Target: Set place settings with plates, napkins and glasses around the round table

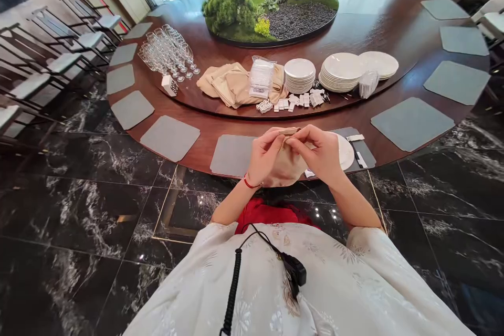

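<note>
Pinching beige napkin — left hand, right hand raised

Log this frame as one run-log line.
left hand: pinching beige napkin | right hand: pinching it too | over: round wooden table

Private banquet room, hotel or restaurant type. Large round wooden surface seats many; central turntable carries a miniature landscape centerpiece. Grey place mats ring the near edge and both sides. On the turntable: stacked white plates, rows of wine glasses, beige cloth napkins. Row of slim chairs stands at left, off the table. Floor: polished black marble with white veining. Furnishings indicate formal hospitality.
</note>
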